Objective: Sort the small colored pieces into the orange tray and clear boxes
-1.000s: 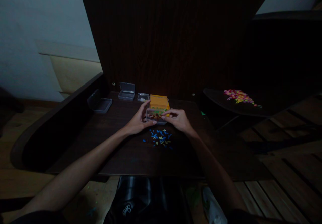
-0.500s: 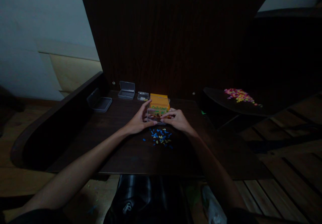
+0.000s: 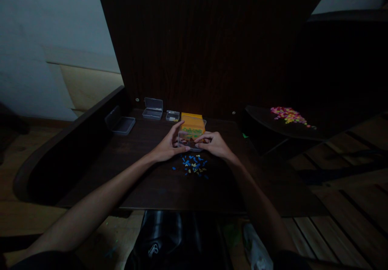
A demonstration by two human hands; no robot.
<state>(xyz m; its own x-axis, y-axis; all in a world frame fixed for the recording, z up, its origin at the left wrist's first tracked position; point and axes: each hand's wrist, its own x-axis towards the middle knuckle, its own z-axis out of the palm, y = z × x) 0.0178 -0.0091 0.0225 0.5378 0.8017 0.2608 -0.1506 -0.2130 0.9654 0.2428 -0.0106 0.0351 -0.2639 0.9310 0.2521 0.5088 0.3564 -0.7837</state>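
A small clear plastic box (image 3: 187,137) with its lid raised is held over the dark wooden table. My left hand (image 3: 168,145) is closed around its left side, thumb along the front edge and fingers behind. At the right side, my right hand (image 3: 214,144) has its thumb and index finger pressed together against the box; whether a small piece is between them cannot be seen. Right behind stands a yellow-orange box (image 3: 192,120), with green marks showing through the clear plastic. Just in front of my hands lies a scattered pile of tiny blue and pale yellow pieces (image 3: 194,165).
Two open clear boxes, one at the far left (image 3: 125,126) and one at the back (image 3: 152,113), stand beside a smaller clear case (image 3: 172,116). Pink and yellow bits (image 3: 289,115) lie on a dark surface at right. A raised side panel (image 3: 72,138) borders the table's left.
Both hands and the clear box have shifted very slightly to the right. The grip looks the same, and the pile of pieces has not visibly changed.
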